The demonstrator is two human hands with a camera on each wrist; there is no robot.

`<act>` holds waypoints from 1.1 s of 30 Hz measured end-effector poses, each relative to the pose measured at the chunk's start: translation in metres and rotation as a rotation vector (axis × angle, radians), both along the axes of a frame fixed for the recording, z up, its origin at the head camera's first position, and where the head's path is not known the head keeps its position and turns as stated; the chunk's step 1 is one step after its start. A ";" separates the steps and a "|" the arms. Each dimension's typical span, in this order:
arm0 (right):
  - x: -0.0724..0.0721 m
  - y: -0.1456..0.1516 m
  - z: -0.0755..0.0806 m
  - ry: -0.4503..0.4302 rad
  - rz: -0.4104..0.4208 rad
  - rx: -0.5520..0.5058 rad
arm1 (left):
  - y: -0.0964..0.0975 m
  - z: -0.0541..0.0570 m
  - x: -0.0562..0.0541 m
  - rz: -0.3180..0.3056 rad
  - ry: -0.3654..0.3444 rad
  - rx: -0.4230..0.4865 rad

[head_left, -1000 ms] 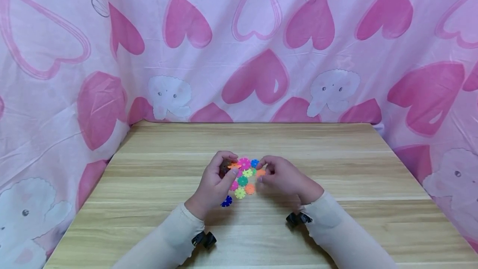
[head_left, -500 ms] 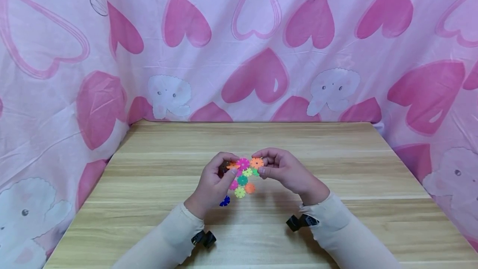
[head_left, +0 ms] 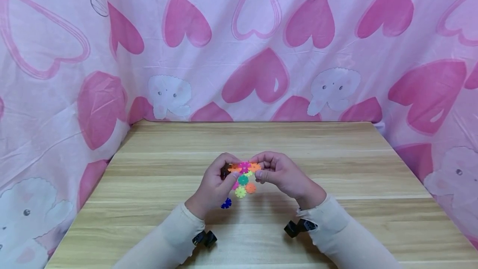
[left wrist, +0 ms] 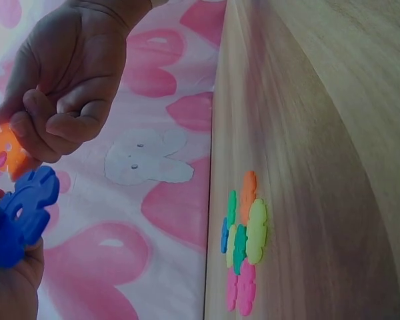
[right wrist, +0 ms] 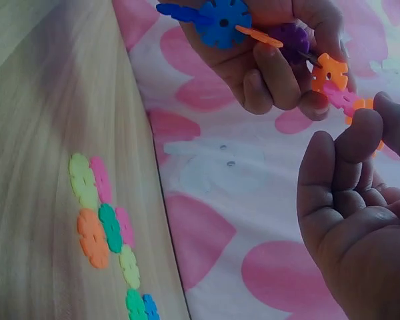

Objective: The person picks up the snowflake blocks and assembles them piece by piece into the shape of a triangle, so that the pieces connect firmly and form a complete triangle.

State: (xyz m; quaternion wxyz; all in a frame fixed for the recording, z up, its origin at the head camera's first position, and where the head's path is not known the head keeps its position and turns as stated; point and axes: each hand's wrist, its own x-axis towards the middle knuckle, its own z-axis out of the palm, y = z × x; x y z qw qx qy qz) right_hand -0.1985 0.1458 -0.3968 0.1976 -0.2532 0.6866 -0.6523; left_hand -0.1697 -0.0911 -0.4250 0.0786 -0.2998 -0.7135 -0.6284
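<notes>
Left hand (head_left: 213,181) grips disc chain (head_left: 234,168) | right hand (head_left: 289,177) pinches orange disc (head_left: 255,167) against pink disc (head_left: 244,167) | chain raised above table (head_left: 336,157), long axis running sideways between hands; right hand nearer pink end

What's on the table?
Two yellow discs, two pink discs, two green discs, an orange disc and a blue disc lie on the table. The left hand and right hand hold a chain above. In the head view, they and the sleeves hide parts of the table.
</notes>
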 end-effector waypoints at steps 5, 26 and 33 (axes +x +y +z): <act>0.001 -0.001 0.002 -0.001 -0.015 0.014 | 0.001 0.000 -0.001 -0.001 -0.004 0.009; -0.010 -0.008 -0.038 0.083 0.012 0.745 | -0.004 -0.001 -0.003 0.120 -0.032 0.003; -0.006 -0.014 -0.041 0.153 0.009 0.867 | -0.002 -0.001 -0.003 0.120 -0.028 0.003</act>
